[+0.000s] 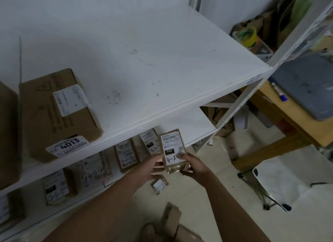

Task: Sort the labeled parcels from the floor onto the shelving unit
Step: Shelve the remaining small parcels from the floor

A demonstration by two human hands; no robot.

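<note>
A small brown parcel (172, 149) with a white label reading "032" and handwritten "4-3" stands upright in front of the white shelving unit (137, 122). My left hand (155, 167) holds its left side and my right hand (189, 162) grips its right side, thumb on the label. On the lower shelf lie several labelled parcels (126, 155). A large box marked "4013" (59, 113) lies on the upper shelf. Another small parcel (159, 185) lies on the floor below my hands.
Flattened cardboard (171, 222) lies on the floor near my feet. A wooden table (288, 122) with a grey cushion and a blue marker stands at the right. A folding stool (266, 187) stands on white sheeting below it. Clutter and tape rolls fill the back corner.
</note>
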